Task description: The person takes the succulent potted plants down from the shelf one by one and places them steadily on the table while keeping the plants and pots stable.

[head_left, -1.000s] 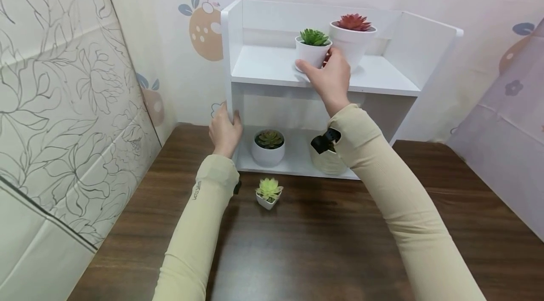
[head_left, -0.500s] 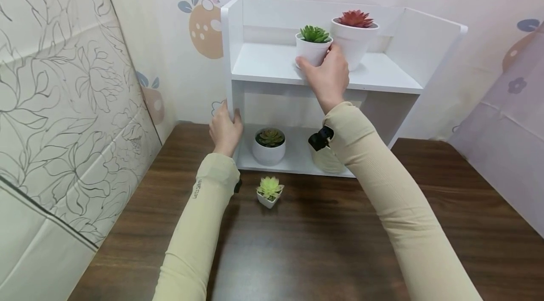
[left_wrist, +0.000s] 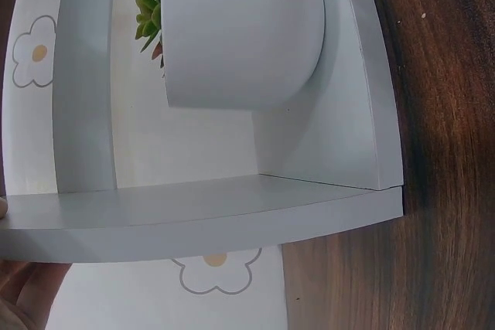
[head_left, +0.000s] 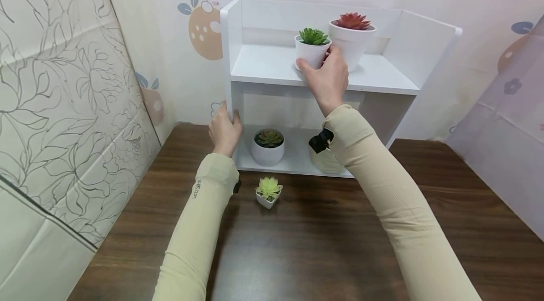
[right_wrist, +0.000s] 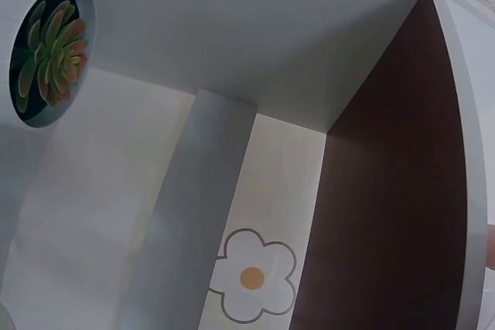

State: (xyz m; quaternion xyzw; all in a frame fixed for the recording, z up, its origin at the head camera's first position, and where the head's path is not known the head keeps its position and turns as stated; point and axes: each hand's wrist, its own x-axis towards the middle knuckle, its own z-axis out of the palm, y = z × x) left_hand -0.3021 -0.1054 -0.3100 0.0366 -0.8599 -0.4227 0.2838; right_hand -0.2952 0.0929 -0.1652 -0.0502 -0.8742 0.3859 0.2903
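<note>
My right hand [head_left: 327, 78] grips a small white pot with a green succulent [head_left: 313, 46], thumb on its left and fingers on its right. That pot stands on the upper board of a white two-tier shelf [head_left: 263, 62]. Just behind it to the right is a larger white pot with a red succulent [head_left: 352, 38]. My left hand [head_left: 225, 131] holds the shelf's left side panel [head_left: 226, 46], thumb inside and fingers outside. In the left wrist view part of this hand [left_wrist: 31, 291] shows at the panel's edge.
A round white pot with a dark green succulent [head_left: 268, 147] sits on the lower tier, left. A pale pot [head_left: 327, 161] there is partly hidden behind my right wrist. On the brown wooden table [head_left: 297, 244], a small pot with a yellow-green succulent [head_left: 268, 192] stands before the shelf.
Both hands keep their holds on the pot and the side panel. My right forearm has shifted slightly left since a second ago; the pots stay where they were.
</note>
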